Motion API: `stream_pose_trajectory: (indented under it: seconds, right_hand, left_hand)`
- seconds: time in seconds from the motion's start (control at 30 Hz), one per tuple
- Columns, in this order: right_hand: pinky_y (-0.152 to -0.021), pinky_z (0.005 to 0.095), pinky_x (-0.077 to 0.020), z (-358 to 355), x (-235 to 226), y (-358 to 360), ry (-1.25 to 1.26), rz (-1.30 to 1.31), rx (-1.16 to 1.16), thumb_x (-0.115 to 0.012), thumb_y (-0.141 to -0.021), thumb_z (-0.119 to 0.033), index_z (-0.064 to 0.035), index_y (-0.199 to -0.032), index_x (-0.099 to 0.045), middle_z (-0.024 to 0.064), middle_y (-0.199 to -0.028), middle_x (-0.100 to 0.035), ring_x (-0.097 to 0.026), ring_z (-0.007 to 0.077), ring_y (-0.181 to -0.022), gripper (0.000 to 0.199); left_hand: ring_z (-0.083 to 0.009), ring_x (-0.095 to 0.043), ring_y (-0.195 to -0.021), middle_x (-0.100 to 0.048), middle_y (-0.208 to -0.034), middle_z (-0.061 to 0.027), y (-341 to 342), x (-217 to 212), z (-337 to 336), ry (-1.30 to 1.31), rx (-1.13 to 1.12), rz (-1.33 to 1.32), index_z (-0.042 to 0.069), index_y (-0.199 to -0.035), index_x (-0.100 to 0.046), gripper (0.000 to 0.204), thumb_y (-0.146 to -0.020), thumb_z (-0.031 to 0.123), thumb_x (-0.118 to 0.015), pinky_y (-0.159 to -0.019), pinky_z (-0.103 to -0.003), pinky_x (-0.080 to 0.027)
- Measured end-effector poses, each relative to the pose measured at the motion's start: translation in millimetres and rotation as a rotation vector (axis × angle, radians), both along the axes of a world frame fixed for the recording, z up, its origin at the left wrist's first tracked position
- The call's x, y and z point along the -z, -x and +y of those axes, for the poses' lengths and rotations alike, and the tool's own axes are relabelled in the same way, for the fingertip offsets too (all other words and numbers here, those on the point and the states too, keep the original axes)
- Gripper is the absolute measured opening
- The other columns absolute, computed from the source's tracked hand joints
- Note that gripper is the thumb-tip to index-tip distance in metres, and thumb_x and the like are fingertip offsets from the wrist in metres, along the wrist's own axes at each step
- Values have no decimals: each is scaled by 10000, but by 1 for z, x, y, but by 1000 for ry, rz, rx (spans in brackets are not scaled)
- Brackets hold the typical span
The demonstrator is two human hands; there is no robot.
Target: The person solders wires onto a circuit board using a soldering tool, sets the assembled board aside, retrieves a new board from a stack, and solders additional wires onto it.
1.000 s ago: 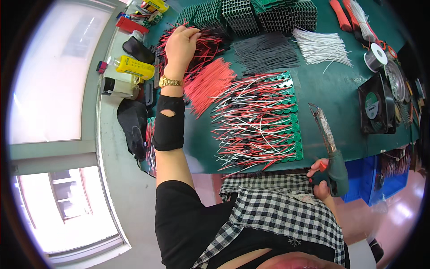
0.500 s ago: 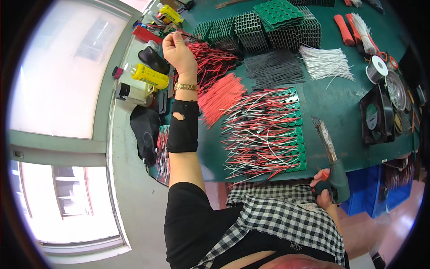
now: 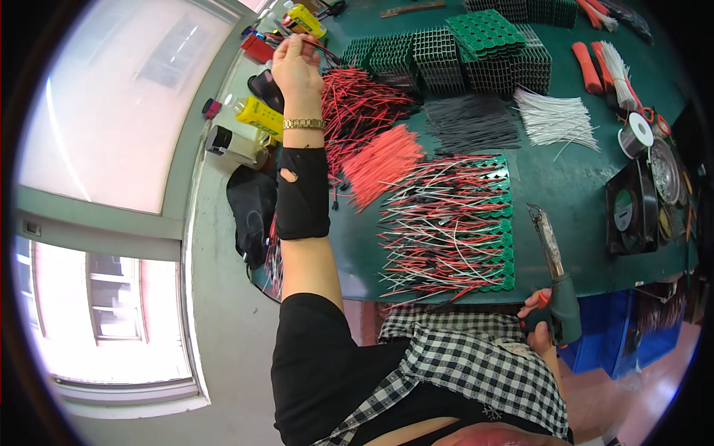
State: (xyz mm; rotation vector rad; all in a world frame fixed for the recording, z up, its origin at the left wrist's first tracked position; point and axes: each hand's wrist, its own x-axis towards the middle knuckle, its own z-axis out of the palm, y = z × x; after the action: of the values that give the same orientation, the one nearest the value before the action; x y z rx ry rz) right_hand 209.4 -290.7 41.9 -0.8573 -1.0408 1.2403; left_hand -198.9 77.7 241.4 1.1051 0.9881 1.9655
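My left hand [image 3: 299, 76] is stretched far out to the back left, above the edge of a pile of red and black wires [image 3: 361, 97]. Its fingers are pinched on a few thin dark wires [image 3: 324, 50]; how many cannot be made out. At the front edge of the table, my right hand [image 3: 541, 338] grips a heat gun [image 3: 567, 308] with a dark green body and a long scorched metal nozzle pointing up and away. Between the hands lie green circuit boards [image 3: 504, 223] in rows, with red, black and white wires [image 3: 439, 230] spreading leftward from them.
Behind the boards lie red tubes [image 3: 383, 165], black tubes [image 3: 472, 120] and white tubes [image 3: 556, 119]. Stacked green boards [image 3: 487, 36] stand farther back. A black fan [image 3: 631, 204] and a wire spool [image 3: 636, 135] sit right. Yellow bottles [image 3: 258, 115] line the left edge; blue bins [image 3: 647, 334] stand below.
My left hand has reached slightly farther away, still pinching the wires. The view has shifted a little. My right hand keeps hold of the heat gun in about the same place.
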Motion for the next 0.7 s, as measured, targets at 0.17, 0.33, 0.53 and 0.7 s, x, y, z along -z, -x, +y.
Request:
stream_pose_trajectory:
  seconds: [0.17, 0.33, 0.53, 0.7]
  right_hand:
    - [-637, 290, -480, 0, 4, -3, -5, -12, -20, -605, -814, -381, 6, -1228, -408, 135, -966, -517, -556, 161, -702, 600]
    - [-644, 292, -480, -1, -4, 1, 8, -33, -47, -596, -821, -373, -4, -1239, -402, 137, -977, -511, -559, 161, -712, 591]
    - [-644, 292, -482, -10, -9, 2, 21, -46, -47, -593, -822, -370, -5, -1242, -399, 135, -984, -508, -559, 160, -714, 589]
    - [-644, 283, -479, 0, 3, -11, 32, -101, -75, -585, -826, -375, 7, -1232, -401, 122, -978, -517, -573, 155, -732, 587]
  left_hand:
    - [-227, -605, -918, -624, -875, -21, 22, 10, 14, 370, 155, -228, 52, -904, -552, 133, -831, 159, -583, -779, -364, -405]
    - [-228, -608, -897, -616, -904, -22, 41, 9, 13, 281, 135, -359, 66, -904, -543, 102, -860, 158, -554, -767, -378, -417]
    - [-161, -575, -716, -614, -846, -22, 16, -14, -11, -160, 28, -370, 150, -942, -476, 67, -939, 213, -499, -623, -312, -422]
    - [-121, -440, -566, -530, -739, -36, -34, -26, -33, -311, 161, 2, 64, -883, -491, 144, -956, 189, -490, -491, -275, -369]
